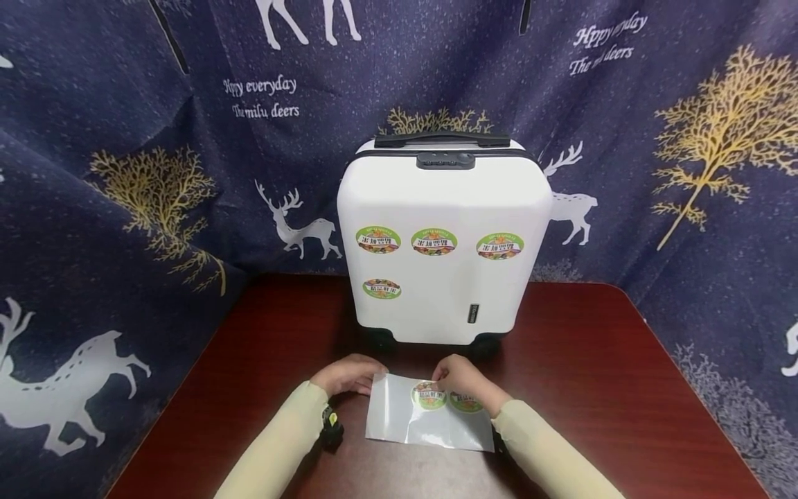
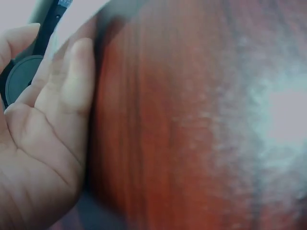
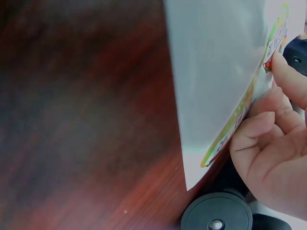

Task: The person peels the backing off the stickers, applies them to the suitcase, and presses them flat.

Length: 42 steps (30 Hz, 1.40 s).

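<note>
Over the table, a white sticker sheet (image 1: 393, 419) hangs tilted between both hands. Two oval fruit-label stickers show on it, a whole one (image 1: 428, 396) and another (image 1: 467, 403) partly behind the right wrist. My left hand (image 1: 350, 375) holds the sheet's upper left corner, which passes between thumb and fingers in the left wrist view. At the top edge my right hand (image 1: 464, 380) pinches the sheet by a sticker; in the right wrist view a fingertip touches that sticker (image 3: 276, 40), other fingers lying behind the sheet. Whether the sticker's edge is lifted cannot be told.
A white suitcase (image 1: 436, 201) stands upright behind the hands on the reddish-brown table (image 1: 592, 388). Several oval stickers are on its front, three in an upper row and one (image 1: 382, 289) below left. A dark blue deer-print cloth (image 1: 262, 41) hangs behind.
</note>
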Available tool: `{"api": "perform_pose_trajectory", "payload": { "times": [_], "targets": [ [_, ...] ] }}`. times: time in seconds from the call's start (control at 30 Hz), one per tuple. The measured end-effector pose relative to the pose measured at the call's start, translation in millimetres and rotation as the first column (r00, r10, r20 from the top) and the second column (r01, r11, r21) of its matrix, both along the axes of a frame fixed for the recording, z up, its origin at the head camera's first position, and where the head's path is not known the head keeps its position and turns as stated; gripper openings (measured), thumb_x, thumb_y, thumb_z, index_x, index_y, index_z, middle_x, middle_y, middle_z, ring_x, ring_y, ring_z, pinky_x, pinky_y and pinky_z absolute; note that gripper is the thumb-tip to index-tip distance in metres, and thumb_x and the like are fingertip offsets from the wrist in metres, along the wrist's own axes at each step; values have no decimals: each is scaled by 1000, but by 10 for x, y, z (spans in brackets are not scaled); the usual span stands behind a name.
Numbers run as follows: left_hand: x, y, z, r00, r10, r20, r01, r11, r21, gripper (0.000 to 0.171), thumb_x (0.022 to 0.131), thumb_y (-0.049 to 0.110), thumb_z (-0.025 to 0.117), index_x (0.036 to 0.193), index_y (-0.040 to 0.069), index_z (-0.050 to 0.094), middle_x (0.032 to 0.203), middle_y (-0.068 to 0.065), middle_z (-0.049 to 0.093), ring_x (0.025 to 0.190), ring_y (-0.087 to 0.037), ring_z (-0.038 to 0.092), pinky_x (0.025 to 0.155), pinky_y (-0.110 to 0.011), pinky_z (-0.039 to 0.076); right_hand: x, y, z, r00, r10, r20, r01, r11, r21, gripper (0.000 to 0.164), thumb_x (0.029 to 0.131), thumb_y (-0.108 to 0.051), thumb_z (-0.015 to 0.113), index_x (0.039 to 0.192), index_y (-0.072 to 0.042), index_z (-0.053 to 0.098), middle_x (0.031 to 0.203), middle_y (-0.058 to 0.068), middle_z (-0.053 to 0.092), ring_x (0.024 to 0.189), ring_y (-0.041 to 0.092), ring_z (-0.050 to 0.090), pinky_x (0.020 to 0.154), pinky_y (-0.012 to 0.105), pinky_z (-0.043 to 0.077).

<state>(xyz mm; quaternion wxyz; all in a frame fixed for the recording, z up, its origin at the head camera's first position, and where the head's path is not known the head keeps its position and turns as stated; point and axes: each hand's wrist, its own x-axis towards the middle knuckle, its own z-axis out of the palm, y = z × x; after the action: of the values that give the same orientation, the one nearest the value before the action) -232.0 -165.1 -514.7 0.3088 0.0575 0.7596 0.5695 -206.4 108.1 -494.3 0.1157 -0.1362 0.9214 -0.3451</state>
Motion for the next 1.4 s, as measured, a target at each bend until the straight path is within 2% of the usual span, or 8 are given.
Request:
{"api": "perform_pose_trajectory", "payload": {
  "times": [0.17,0.3,0.43,0.6,0.73,0.9,1.27,1.4],
  "targets": [
    [-45,62,78,997,-68,-33,66,996,-56,33,91,25,66,105,-5,73,93,-6,77,81,-15,73,78,-36,63,0,12,-1,1000,9,-14,-9,1000,0,6,79,1,80,79,-2,75,76,6,74,70,11,57,67,26,51],
    [-77,144,178,987,-132,-93,116,981,-157,31,88,22,68,102,-5,76,86,-5,76,74,-13,70,72,-34,62,0,20,-7,1000,10,-16,-10,1000,-2,6,79,0,80,79,-2,75,76,6,74,70,11,59,67,26,51],
    [-106,254,249,972,-183,-150,133,947,-293,27,84,23,71,94,-1,79,80,0,74,70,-10,65,65,-29,58,19,18,9,1000,18,-16,-18,1000,-7,6,80,-1,81,80,-1,75,76,7,74,70,11,59,66,26,52],
    [-128,368,316,952,-246,-183,162,910,-382,26,83,23,71,93,1,80,77,1,71,69,-10,60,62,-25,54,33,3,31,999,30,-17,-30,1000,-6,6,81,-2,81,80,0,75,76,7,74,69,10,58,66,26,51],
    [-141,447,345,922,-310,-232,181,875,-450,24,81,23,73,90,2,81,77,0,73,68,-8,56,62,-21,49,42,-12,31,1000,17,-4,-17,1000,2,6,82,-3,81,80,-2,74,77,6,74,70,11,58,67,26,51],
    [-140,523,336,893,-364,-266,203,851,-485,25,80,22,74,96,4,82,92,-6,80,74,-4,57,71,-19,50,53,-20,16,1000,11,1,-11,1000,4,7,82,-2,81,79,-2,74,77,6,74,71,12,58,68,27,51],
    [-134,604,348,871,-410,-269,228,824,-518,26,80,20,72,97,3,82,95,-8,80,77,-5,57,71,-20,50,65,-13,33,998,47,-32,-48,999,-24,8,80,-2,81,79,-1,74,74,6,72,68,11,55,65,26,49],
    [-135,620,320,881,-402,-249,230,825,-516,27,80,21,73,99,4,82,98,-6,80,79,-5,57,73,-20,49,66,-13,30,999,29,-13,-29,1000,-7,8,81,-4,81,79,-3,74,75,5,72,69,11,57,66,25,50]
  ]
}}
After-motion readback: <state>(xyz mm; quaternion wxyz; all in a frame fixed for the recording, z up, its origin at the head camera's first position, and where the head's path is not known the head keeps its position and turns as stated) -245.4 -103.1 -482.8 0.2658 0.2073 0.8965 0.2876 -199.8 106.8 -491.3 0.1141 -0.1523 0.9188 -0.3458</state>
